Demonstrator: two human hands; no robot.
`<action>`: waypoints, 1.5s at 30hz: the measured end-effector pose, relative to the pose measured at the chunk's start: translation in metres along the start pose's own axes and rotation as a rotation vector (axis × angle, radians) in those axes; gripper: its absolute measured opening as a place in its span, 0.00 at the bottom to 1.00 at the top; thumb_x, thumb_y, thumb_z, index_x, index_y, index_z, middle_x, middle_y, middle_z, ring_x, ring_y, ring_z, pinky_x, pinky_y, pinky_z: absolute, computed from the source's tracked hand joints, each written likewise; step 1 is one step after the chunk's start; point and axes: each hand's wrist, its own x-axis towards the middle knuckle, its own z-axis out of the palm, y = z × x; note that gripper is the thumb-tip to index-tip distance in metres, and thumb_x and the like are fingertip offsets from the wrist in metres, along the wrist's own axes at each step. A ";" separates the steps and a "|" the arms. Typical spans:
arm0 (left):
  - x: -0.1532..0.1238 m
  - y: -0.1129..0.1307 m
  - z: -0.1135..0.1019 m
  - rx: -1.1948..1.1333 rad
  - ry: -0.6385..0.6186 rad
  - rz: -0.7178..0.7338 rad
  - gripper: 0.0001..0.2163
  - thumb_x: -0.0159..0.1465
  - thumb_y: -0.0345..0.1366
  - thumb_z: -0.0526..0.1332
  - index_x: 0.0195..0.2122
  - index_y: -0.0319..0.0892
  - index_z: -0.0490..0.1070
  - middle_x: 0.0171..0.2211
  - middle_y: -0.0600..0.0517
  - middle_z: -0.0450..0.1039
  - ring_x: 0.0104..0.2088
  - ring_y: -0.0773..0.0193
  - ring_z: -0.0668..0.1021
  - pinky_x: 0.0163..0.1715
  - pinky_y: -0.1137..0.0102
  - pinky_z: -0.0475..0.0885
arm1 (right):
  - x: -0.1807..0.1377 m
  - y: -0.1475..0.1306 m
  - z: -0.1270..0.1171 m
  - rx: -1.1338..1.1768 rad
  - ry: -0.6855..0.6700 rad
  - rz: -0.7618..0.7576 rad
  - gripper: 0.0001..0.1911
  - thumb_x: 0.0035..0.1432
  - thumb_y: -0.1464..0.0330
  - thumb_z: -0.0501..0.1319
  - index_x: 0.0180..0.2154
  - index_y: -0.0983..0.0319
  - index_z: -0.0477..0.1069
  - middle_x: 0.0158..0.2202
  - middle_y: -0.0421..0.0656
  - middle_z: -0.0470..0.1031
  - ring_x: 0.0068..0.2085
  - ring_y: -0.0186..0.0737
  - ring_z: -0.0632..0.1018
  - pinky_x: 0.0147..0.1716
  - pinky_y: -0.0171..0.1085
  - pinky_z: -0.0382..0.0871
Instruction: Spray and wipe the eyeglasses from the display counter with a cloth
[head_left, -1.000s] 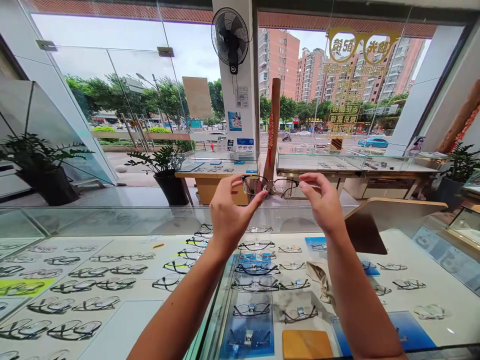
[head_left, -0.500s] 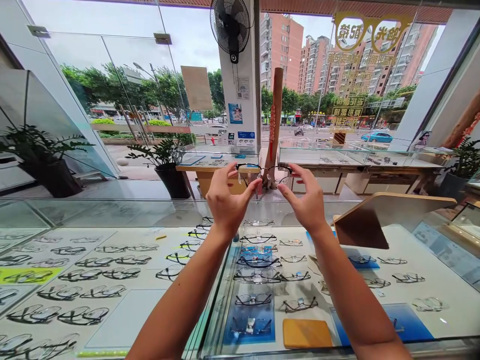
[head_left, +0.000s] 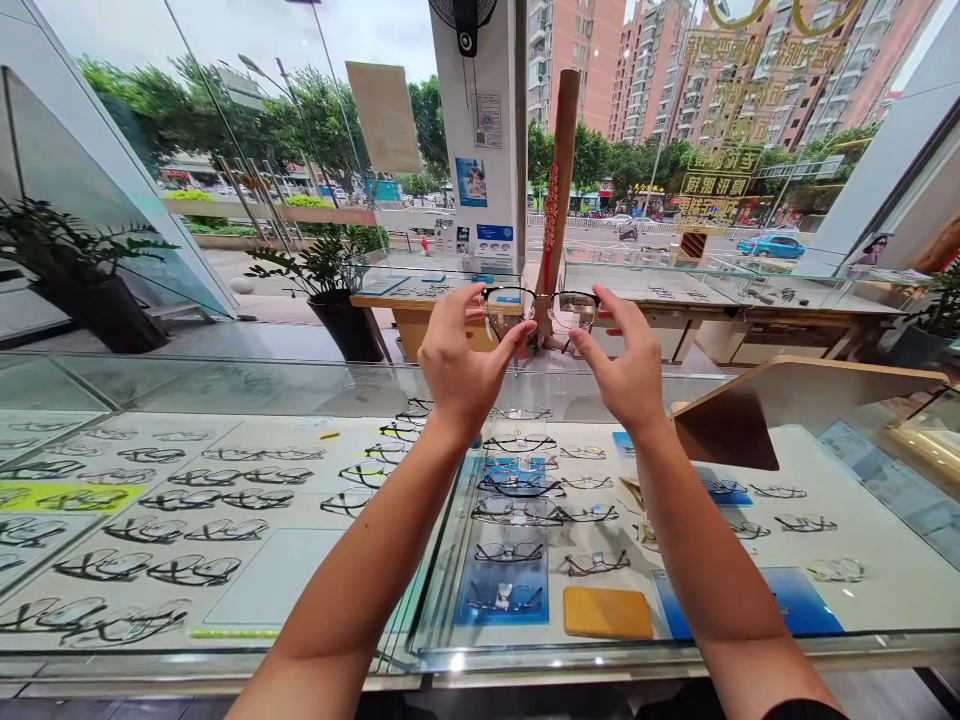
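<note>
Between my two hands hangs a pair of eyeglasses (head_left: pixel 541 298) with dark upper rims and clear lenses, held up in front of me above the display case. My left hand (head_left: pixel 466 355) is closed on the left side of the frame, thumb below and index finger at the top corner. On the opposite side, my right hand (head_left: pixel 621 358) pinches the frame's right end in the same way. The temple arms are mostly hidden by the lenses and fingers.
Below my arms stands a glass display case (head_left: pixel 352 385) holding rows of eyeglasses. Inside it lies a yellow-brown case (head_left: pixel 607 612). A wood-edged board or mirror (head_left: pixel 727 440) leans on top at the right. Farther off are potted plants (head_left: pixel 349 315) and another glass counter (head_left: pixel 652 290).
The head view has tilted downward, so the fan and window lettering sit higher. Both hands still hold the eyeglasses, which now appear slightly higher and farther right.
</note>
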 end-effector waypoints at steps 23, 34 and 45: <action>0.000 0.004 -0.004 -0.033 -0.035 -0.046 0.29 0.61 0.57 0.71 0.57 0.47 0.72 0.51 0.45 0.79 0.48 0.54 0.82 0.45 0.62 0.80 | 0.001 -0.009 -0.003 -0.009 -0.028 0.068 0.31 0.67 0.49 0.63 0.66 0.54 0.68 0.60 0.51 0.76 0.56 0.56 0.78 0.54 0.58 0.77; 0.001 0.009 -0.002 -0.058 -0.056 -0.073 0.29 0.63 0.55 0.71 0.60 0.48 0.70 0.53 0.44 0.77 0.52 0.52 0.82 0.45 0.61 0.81 | 0.006 -0.011 -0.008 -0.057 -0.041 0.047 0.30 0.68 0.50 0.62 0.67 0.49 0.66 0.61 0.48 0.75 0.58 0.57 0.77 0.55 0.60 0.76; 0.002 0.010 -0.005 -0.048 -0.010 -0.049 0.27 0.61 0.54 0.73 0.56 0.48 0.72 0.50 0.46 0.79 0.47 0.54 0.82 0.43 0.61 0.80 | 0.002 -0.014 -0.004 0.022 0.017 0.107 0.29 0.66 0.55 0.66 0.65 0.50 0.69 0.60 0.49 0.75 0.56 0.54 0.78 0.51 0.55 0.79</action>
